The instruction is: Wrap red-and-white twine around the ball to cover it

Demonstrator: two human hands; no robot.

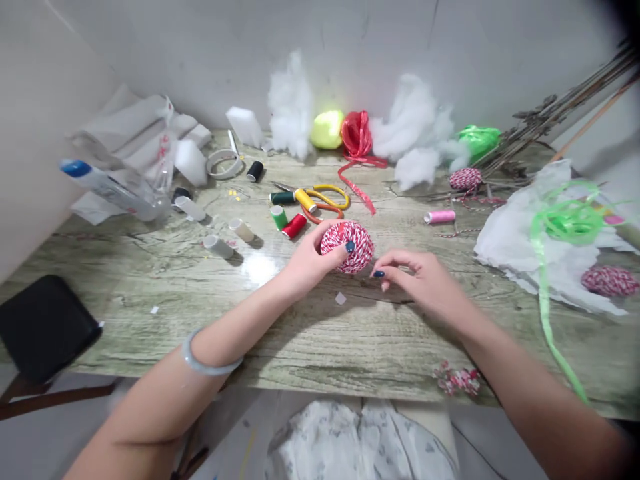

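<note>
My left hand (313, 263) is wrapped round a ball of red-and-white twine (356, 233), its thumb pressed on the front. The ball is held over the middle of the wooden table. Just right of it, my right hand (413, 277) is closed in a pinch, thumb against forefinger, apart from the ball. Whatever lies between those fingertips is too small to make out. Behind the ball are a red thread spool (294, 227), a green spool (279, 217), a yellow spool (305, 200) and scissors (327, 212) with orange and yellow handles.
White stuffing (413, 120) and a red ribbon bundle (357, 133) lie along the wall. A pink spool (439, 217) and green plastic ribbon (570, 220) are on the right. A glue bottle (113, 190) stands at left, near a black box-like object (47, 327). Dried stems (555, 113) jut in from the right.
</note>
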